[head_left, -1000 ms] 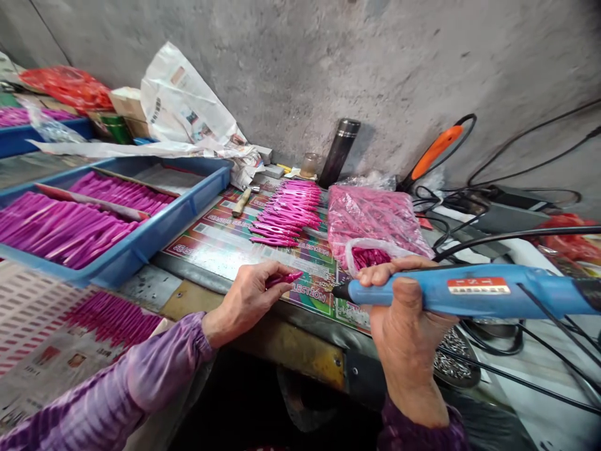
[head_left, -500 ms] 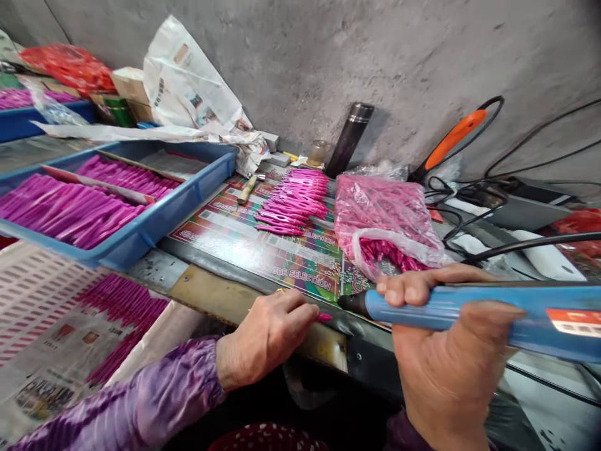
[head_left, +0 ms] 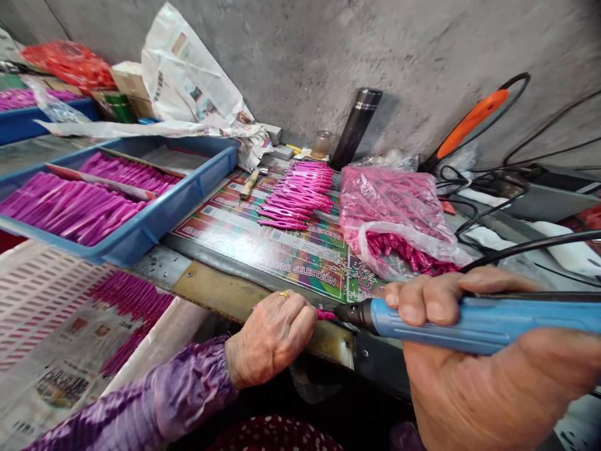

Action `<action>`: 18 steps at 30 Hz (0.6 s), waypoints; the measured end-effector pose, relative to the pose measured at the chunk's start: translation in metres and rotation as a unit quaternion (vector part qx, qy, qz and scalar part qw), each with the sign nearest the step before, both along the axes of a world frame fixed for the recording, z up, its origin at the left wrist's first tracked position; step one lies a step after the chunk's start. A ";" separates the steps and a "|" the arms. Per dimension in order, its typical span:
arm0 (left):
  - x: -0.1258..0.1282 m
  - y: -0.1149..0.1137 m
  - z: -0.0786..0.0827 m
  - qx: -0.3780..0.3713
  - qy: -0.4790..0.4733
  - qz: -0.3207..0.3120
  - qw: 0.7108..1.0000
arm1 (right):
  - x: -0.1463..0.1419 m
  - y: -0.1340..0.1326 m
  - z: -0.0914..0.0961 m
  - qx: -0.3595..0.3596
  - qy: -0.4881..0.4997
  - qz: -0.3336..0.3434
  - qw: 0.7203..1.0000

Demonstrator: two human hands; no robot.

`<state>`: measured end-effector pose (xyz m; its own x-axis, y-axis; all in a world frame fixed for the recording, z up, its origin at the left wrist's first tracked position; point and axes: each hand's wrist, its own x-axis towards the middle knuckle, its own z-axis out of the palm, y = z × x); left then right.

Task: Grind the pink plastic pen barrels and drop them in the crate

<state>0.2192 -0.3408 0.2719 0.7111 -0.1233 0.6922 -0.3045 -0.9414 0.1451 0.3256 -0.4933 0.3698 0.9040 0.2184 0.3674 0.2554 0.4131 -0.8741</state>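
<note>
Pinching beside the blue tool (head_left: 488, 326) in your right hand (head_left: 469, 388), your left hand (head_left: 272, 338) sensibly holds the likely light, stiff pink piece (head_left: 325, 314).

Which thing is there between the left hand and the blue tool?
In the head view, a pink piece, held in the left hand, reaches the black tip of the blue tool.

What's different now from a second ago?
The left hand has drawn a pink piece toward the person, to the table edge; the right hand has brought the blue tool tip-first to the piece's end. Neither let go; the pink bag stayed put.
</note>
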 end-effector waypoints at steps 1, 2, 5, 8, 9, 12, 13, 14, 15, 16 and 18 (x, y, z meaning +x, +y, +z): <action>0.000 0.000 0.000 0.001 0.000 0.000 1.000 | -0.001 0.000 0.000 0.000 0.002 0.004 1.000; 0.000 0.000 0.000 0.001 -0.002 0.000 1.000 | -0.001 0.001 0.000 0.002 0.003 0.005 1.000; 0.001 0.000 -0.002 -0.002 -0.014 -0.002 1.000 | -0.001 0.001 0.002 0.008 0.007 0.012 1.000; 0.002 0.001 -0.005 -0.009 -0.024 -0.005 1.000 | 0.000 0.001 0.002 0.014 0.010 0.017 1.000; 0.002 0.001 -0.006 -0.011 -0.027 -0.005 1.000 | 0.000 0.001 0.002 0.014 0.010 0.019 1.000; 0.003 0.001 -0.007 -0.015 -0.035 -0.004 0.999 | 0.000 0.000 0.001 0.016 0.007 0.021 1.000; 0.003 0.001 -0.007 -0.016 -0.036 -0.004 0.999 | 0.000 0.001 0.001 0.016 0.008 0.020 1.000; 0.003 0.000 -0.007 -0.016 -0.037 -0.004 0.999 | -0.001 0.001 0.001 0.016 0.010 0.018 1.000; 0.003 0.000 -0.007 -0.016 -0.035 -0.003 0.999 | -0.001 0.001 0.002 0.015 0.011 0.017 1.000; 0.003 0.000 -0.008 -0.013 -0.031 -0.001 0.999 | -0.002 0.002 0.002 0.015 0.010 0.016 1.000; 0.003 0.000 -0.008 -0.001 -0.026 0.008 1.000 | -0.003 0.003 0.004 0.014 0.011 0.015 1.000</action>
